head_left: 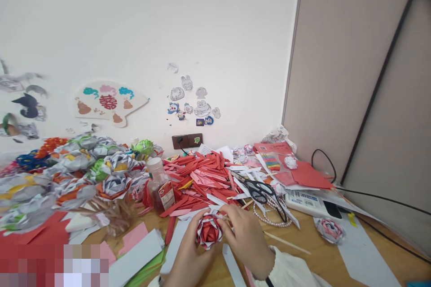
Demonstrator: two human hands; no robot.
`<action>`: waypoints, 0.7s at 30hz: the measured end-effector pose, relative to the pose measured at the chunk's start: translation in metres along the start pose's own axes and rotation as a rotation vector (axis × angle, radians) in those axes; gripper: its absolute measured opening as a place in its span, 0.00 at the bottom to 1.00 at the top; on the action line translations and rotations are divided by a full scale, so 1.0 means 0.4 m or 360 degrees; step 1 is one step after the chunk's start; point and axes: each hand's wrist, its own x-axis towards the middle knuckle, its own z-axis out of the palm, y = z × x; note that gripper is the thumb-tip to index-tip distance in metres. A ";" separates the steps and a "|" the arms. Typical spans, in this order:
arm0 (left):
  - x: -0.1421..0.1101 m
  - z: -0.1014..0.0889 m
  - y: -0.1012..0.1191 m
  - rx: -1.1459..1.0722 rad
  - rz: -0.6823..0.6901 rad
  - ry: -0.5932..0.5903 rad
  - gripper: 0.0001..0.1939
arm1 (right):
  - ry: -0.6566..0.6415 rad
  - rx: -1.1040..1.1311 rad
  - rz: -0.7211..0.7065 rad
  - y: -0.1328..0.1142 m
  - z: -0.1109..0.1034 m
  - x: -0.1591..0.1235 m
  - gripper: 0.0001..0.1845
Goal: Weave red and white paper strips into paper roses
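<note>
A red and white folded paper flower faces up between my two hands, just above the table's front. My left hand is wrapped round the flower's left side and underside. My right hand is closed, with its thumb and fingers pinched at the flower's right edge. The fingertips partly hide what they grip there. A white paper strip lies below the right hand. Behind the hands spreads a heap of red and pink paper strips.
Many finished paper flowers crowd the left side, by a bundle of sticks. A glass jar stands left of the heap. Black scissors and a pearl string lie to the right, near another flower.
</note>
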 end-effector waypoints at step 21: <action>-0.011 -0.008 -0.021 0.0271 0.0147 0.0053 0.23 | 0.0140 0.0230 0.0089 0.006 0.007 -0.002 0.16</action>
